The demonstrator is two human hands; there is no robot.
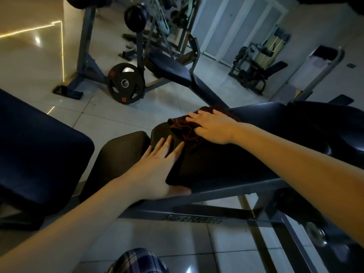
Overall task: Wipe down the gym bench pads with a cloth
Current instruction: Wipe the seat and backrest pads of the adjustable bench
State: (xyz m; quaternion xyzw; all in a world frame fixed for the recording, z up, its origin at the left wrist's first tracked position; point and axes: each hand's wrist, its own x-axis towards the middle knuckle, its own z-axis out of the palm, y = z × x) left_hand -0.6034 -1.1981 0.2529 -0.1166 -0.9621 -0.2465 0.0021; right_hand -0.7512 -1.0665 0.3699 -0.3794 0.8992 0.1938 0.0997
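A dark bench pad (212,164) runs from the centre to the right, with a longer dark blue pad (275,113) beyond it. A crumpled dark red-brown cloth (183,127) lies on the pad's far end. My right hand (212,127) rests flat on the cloth, fingers spread and pressing it down. My left hand (157,170) lies flat on the pad's near left edge with its fingers apart and the thumb under the rim; it holds nothing. A smaller black seat pad (122,154) sits just left of that hand.
Another dark blue padded bench (39,150) fills the left side. Across the tiled floor stand a bench press rack (86,56) with a black weight plate (126,83) leaning on it, and its bench (173,71). A machine (256,64) stands at the back right.
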